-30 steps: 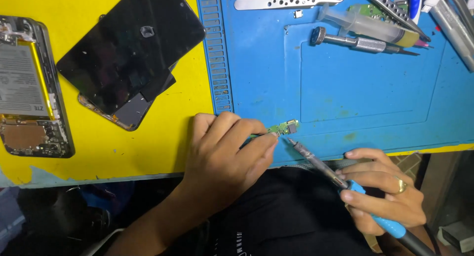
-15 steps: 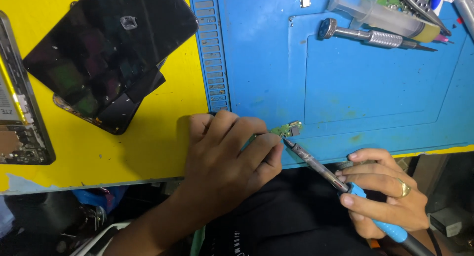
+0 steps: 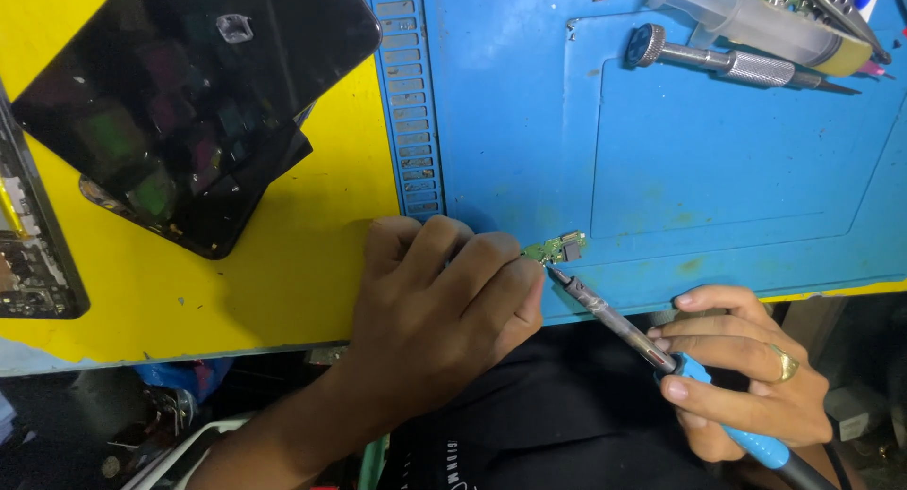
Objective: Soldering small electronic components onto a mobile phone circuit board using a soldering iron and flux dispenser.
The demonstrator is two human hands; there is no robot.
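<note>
I'm looking down at a small green circuit board (image 3: 556, 250) lying on the blue repair mat (image 3: 737, 159), close to the mat's near edge. My left hand (image 3: 444, 301) is curled over it from the left, fingertips pressed down on the board's left end, pinning it flat; the fingers are bent and closed in, holding nothing else that I can see. My right hand (image 3: 746, 377) is wrapped around the blue grip of a soldering iron (image 3: 614, 315), fingers closed like a pen hold, with the tip touching the board's near edge just beside my left fingertips.

That board reads as very light, thin and stiff, and I'd judge it fragile: it has tiny parts and a small metal connector on the right end. It will skate on the mat if it isn't held, so the sound place to hold is the bare left edge, pressing straight down, clear of the hot tip. Pinching it across the components looks risky.

Further up the mat lie a metal precision screwdriver (image 3: 727, 63) and a syringe (image 3: 756, 19) with a yellowish end. On the yellow worktop (image 3: 283, 282) to the left sits a dark phone screen (image 3: 189, 103), and an opened phone body (image 3: 33, 254) at the far left edge.
</note>
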